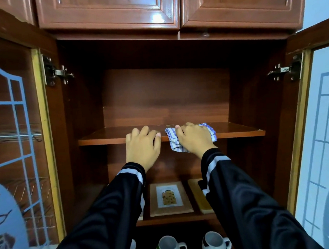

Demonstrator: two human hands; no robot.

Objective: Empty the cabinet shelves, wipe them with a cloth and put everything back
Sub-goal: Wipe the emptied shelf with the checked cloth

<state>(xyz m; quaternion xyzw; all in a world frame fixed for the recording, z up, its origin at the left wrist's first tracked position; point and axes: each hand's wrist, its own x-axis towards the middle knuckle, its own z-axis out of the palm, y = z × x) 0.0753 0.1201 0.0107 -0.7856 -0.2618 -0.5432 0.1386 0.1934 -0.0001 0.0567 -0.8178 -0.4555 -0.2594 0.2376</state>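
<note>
The wooden cabinet stands open in front of me, and its upper shelf [107, 136] carries nothing but my hands. My right hand [195, 139] grips a blue-and-white checked cloth [173, 143] at the shelf's front edge, near the middle. Part of the cloth hangs down over the edge. My left hand [142, 144] rests beside it on the front edge, fingers bent over the board and holding nothing. On the lower shelf [176, 219] lie a brown framed picture [169, 198] and a yellowish flat box [199, 195], partly hidden by my sleeves.
Both glass doors are swung wide, the left door [18, 151] and the right door [320, 135]. Two white mugs [169, 247] [215, 242] stand below the lower shelf. A wire rack [15, 135] shows through the left glass. Closed upper cupboard doors [108, 11] are overhead.
</note>
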